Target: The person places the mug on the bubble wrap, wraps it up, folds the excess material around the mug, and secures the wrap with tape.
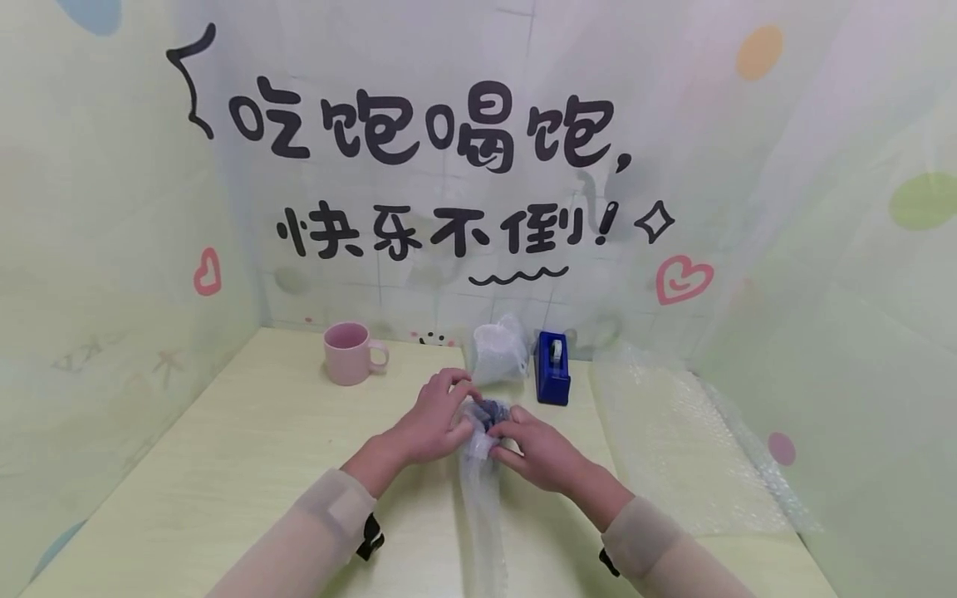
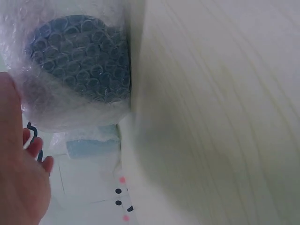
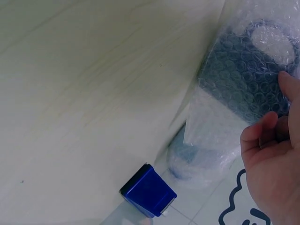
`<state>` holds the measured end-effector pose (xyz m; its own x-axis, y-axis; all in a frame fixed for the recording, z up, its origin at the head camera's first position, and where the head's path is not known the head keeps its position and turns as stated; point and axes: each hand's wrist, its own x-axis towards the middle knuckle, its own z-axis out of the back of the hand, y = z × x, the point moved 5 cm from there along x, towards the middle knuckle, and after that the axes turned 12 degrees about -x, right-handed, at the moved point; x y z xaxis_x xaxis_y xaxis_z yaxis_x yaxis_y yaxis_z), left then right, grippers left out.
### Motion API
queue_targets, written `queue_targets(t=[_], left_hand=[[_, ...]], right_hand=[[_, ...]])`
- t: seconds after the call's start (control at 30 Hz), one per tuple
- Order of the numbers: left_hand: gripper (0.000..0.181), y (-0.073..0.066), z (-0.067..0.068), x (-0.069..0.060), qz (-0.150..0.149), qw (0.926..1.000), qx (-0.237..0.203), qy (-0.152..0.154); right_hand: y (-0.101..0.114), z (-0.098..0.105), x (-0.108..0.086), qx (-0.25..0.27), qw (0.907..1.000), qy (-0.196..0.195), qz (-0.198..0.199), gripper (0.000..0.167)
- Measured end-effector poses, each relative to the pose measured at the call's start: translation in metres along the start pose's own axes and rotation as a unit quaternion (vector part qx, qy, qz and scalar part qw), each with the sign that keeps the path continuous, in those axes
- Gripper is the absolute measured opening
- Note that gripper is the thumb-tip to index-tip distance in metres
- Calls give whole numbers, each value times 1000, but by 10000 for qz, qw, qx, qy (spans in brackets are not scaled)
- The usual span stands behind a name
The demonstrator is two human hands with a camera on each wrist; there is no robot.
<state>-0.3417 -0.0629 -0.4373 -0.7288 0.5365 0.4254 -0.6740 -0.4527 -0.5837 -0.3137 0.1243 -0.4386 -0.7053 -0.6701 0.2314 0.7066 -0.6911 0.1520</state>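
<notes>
A dark blue cup-like thing (image 1: pixel 491 411) stands between both hands, wrapped in clear bubble wrap (image 1: pixel 483 507) that trails toward the near edge. My left hand (image 1: pixel 434 422) grips the wrap from the left with curved fingers and thumb. From the right, my right hand (image 1: pixel 544 455) pinches the wrap. In the left wrist view the blue thing (image 2: pixel 84 61) shows through the bubbles beside the left hand (image 2: pixel 23 178), whose fingertips are partly hidden. The right wrist view shows a handle-like loop on it (image 3: pixel 234 70), with the right hand (image 3: pixel 274 164) against the wrap.
Behind the hands stands another bubble-wrapped item (image 1: pixel 499 353), with a blue tape dispenser (image 1: pixel 553 386) to its right. A pink mug (image 1: pixel 347 357) is at the back left. Flat bubble wrap (image 1: pixel 680 457) lies on the right side of the table, and printed curtains surround the table.
</notes>
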Motion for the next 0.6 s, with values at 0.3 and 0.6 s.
queue_targets(t=[0.3,0.6], left_hand=[[24,-5,12,-12,-556,9979,-51,325],[32,0,8,-14,15,9965,-438,710]], right_hand=[[6,3,1,-700,9970,-254,220,19],[21,12,-22,-307,9983,-246,418,27]])
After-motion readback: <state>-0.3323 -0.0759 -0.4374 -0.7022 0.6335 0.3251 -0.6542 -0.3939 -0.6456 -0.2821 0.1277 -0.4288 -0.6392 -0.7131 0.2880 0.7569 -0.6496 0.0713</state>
